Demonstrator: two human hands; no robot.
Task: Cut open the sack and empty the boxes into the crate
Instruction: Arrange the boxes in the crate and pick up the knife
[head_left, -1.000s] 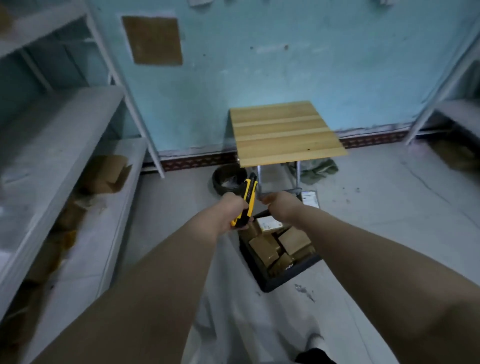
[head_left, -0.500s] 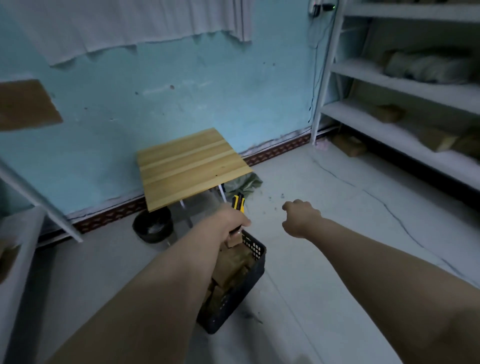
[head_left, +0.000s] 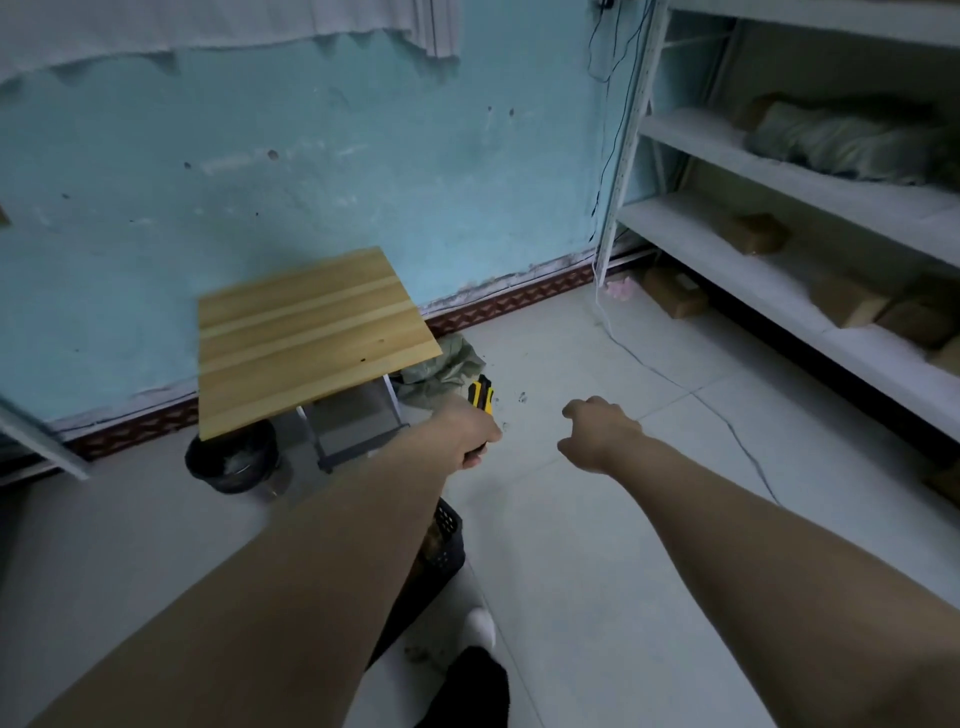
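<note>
yellow knife gripped in left hand; right hand loosely curled, empty, beside it.

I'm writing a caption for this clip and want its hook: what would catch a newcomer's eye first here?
Two bare forearms reach into the middle of the view, the left hand closed around a yellow and black utility knife while the right hand hangs loosely curled and empty. Behind them a pale wooden table stands against the turquoise wall, and a black crate peeks from under the left arm.
</note>
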